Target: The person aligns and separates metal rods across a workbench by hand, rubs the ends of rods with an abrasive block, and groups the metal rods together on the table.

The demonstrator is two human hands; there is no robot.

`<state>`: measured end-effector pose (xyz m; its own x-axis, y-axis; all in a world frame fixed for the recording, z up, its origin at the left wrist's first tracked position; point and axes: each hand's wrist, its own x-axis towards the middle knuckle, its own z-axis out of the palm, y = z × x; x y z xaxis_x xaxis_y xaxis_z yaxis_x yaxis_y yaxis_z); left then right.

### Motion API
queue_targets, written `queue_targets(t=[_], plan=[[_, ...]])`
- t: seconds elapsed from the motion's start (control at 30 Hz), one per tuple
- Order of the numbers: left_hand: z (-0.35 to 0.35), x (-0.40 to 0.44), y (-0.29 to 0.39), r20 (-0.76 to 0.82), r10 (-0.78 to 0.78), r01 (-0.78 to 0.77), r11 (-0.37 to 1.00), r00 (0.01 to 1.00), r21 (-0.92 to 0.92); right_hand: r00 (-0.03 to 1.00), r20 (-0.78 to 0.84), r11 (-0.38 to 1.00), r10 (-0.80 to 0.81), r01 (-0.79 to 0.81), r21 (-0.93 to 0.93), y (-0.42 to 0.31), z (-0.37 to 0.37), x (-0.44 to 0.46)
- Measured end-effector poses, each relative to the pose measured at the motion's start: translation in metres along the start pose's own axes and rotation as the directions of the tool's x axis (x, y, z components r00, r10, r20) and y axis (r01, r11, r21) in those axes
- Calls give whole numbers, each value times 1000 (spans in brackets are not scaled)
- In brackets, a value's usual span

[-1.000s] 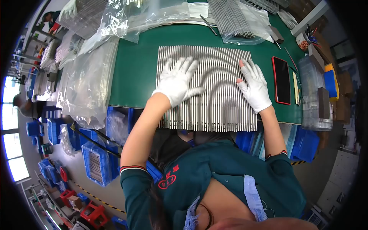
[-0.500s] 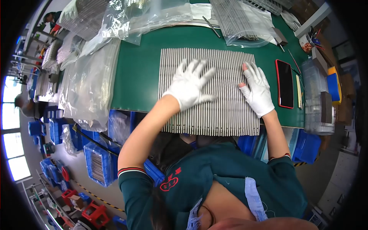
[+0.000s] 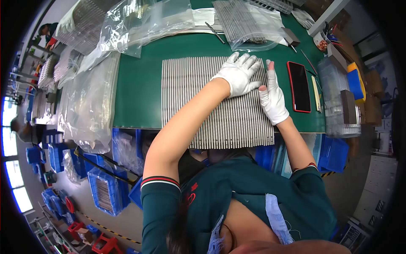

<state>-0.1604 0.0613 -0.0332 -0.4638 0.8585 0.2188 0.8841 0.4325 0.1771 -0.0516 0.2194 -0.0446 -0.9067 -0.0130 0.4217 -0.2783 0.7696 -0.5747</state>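
Clear bags (image 3: 86,101) lie along the left end of the green table (image 3: 137,86). To their right, a broad row of metal rods (image 3: 232,116) lies side by side on the table in front of the person, the near ends reaching past its edge. The left hand (image 3: 241,76), gloved, lies palm down over the right part of the rods, fingers straight and slightly spread, gripping nothing. Just beside it, the right hand (image 3: 273,100) is at the rods' right edge, fingers straight and thumb apart, two bare fingertips showing; it grips nothing visible. Further right come a red-edged phone (image 3: 299,86), a pale yellow strip (image 3: 316,94) and clear boxes (image 3: 332,101).
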Motion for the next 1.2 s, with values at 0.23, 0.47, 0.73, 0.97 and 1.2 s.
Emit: queue_targets(t=[0.23,0.47,0.73,0.97,1.2], plan=[[-3,-44,53,51,273,-270,961,961,-60,984,-117,971,136,-110,211,4,-1,-1],[-45,-128,91,79,164,-138,955,983,-262,993,-102,995,56,-47,91,3,0,0],[-82,-248,66,75,-479,465,872,874,149,972,-187,957,143,-87,277,-2,-8,-1],[-79,-247,85,102,-417,419,908,903,6,951,-267,933,155,-52,357,2,-8,3],[-80,-261,72,78,-440,442,897,894,3,947,-276,925,163,-49,378,1,-8,3]])
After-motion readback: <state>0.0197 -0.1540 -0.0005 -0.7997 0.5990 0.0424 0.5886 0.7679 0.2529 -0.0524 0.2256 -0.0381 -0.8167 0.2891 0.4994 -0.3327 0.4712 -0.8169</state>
